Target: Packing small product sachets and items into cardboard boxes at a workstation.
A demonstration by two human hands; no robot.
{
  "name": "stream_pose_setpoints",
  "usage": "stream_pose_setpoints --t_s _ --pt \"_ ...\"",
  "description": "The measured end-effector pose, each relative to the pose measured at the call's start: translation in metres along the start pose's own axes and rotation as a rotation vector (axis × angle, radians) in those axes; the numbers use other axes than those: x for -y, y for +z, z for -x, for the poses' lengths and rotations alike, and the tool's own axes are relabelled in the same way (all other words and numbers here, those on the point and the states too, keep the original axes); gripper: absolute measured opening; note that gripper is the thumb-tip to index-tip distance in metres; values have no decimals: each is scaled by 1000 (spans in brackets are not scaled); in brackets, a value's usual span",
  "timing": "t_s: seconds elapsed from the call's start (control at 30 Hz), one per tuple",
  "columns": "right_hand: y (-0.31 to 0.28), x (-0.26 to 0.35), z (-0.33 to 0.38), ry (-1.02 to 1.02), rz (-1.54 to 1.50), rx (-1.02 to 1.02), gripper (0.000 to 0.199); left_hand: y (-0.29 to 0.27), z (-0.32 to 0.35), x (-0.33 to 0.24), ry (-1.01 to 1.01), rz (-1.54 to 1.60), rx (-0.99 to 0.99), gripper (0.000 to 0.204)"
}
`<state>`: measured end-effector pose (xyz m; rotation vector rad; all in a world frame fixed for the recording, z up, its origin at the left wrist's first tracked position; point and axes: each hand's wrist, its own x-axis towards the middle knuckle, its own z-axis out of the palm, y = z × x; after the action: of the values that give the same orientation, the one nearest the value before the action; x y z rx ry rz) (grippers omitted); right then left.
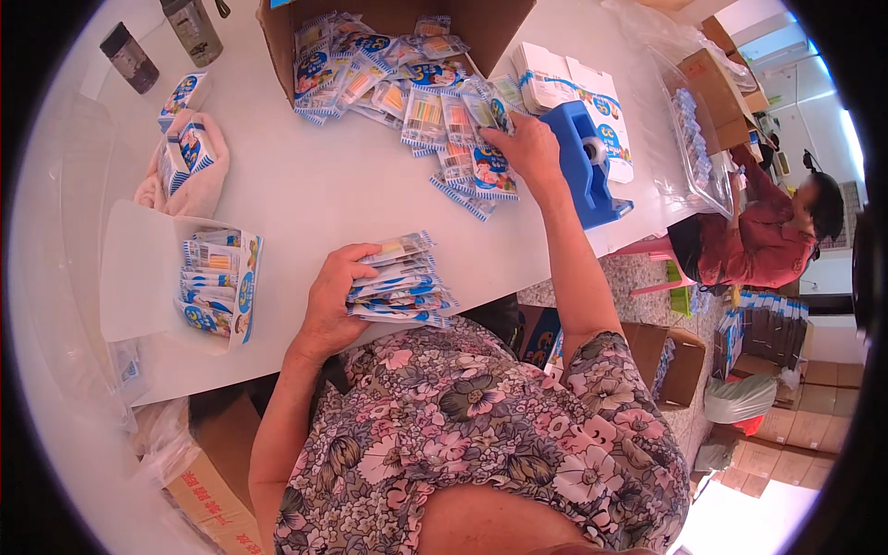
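Head view, working outward from the white table point(305, 199) as landmark. At its near edge the left hand point(331, 298) curls around a fanned stack of packets point(402, 282), thumb on top, fingers clamped underneath; the stack rests on the tabletop just at that edge. To the left of this stack on the table, an open white carton point(222, 287) already holds a row of the same blue-and-white sachets, so some share of the gathering looks done. Farther across the table, the right hand point(529, 148) reaches out with fingers spread flat, pressing on the edge of a loose pile of packets point(416, 92) that spills from a brown cardboard box point(388, 28) at the far side; plenty there looks unsorted, so much seems left. Just right of that hand stands a blue tape dispenser point(583, 162), with white printed cartons point(573, 88) behind it. At the table's far left corner, two dark bottles point(162, 42). Beyond the table's right end, another person in a red top point(758, 236) sits among stacked boxes.
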<state>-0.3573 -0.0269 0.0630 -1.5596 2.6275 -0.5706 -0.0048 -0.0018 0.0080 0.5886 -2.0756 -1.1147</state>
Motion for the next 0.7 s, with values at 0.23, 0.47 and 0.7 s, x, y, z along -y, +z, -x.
stream_pose_setpoints --t_s 0.23,0.47,0.7 --pt "13 -6 -10 -135 54 -98 40 2 0 0 18 -14 -4 50" --pt "-11 -24 -5 52 -202 -104 29 3 0 0 -8 -8 15 48" --pt "17 63 83 -881 -220 -25 19 0 -2 -2 -16 2 -19 48"
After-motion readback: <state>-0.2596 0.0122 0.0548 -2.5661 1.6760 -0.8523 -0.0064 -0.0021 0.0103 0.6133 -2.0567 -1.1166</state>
